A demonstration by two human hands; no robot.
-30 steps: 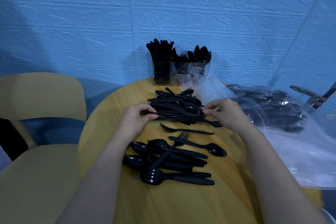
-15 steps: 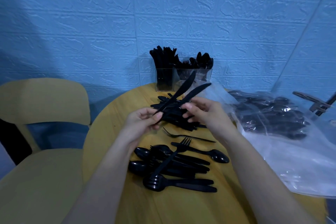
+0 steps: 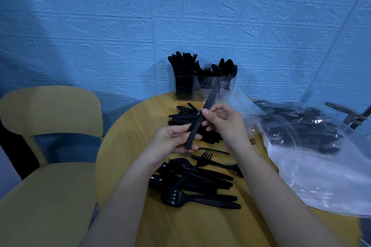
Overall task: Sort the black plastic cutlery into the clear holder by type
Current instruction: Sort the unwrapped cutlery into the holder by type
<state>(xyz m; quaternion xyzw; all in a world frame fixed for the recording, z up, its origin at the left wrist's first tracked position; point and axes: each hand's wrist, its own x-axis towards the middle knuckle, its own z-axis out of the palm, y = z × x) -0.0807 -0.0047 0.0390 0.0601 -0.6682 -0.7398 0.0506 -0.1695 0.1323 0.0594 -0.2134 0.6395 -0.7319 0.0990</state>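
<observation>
Both hands hold black plastic knives [image 3: 208, 102] stacked together, raised above the round wooden table [image 3: 124, 142] with blades pointing up toward the wall. My left hand [image 3: 172, 142] grips the handle ends. My right hand [image 3: 222, 120] pinches the knives at mid-length. The clear holder [image 3: 200, 88] stands at the table's far edge against the wall, with knives in its left compartment, forks in the middle and spoons on the right. A loose pile of cutlery [image 3: 184, 116] lies behind the hands. A second pile of forks and spoons [image 3: 192, 180] lies nearer me.
A clear plastic bag [image 3: 313, 146] holding more black cutlery covers the table's right side. A yellow chair [image 3: 50, 146] stands to the left of the table. A dark metal object [image 3: 349, 114] sticks out at the far right. The blue textured wall is close behind the holder.
The hands lifted the knives from the far pile, brought the two fanned knives together into one stack and tilted it more upright.
</observation>
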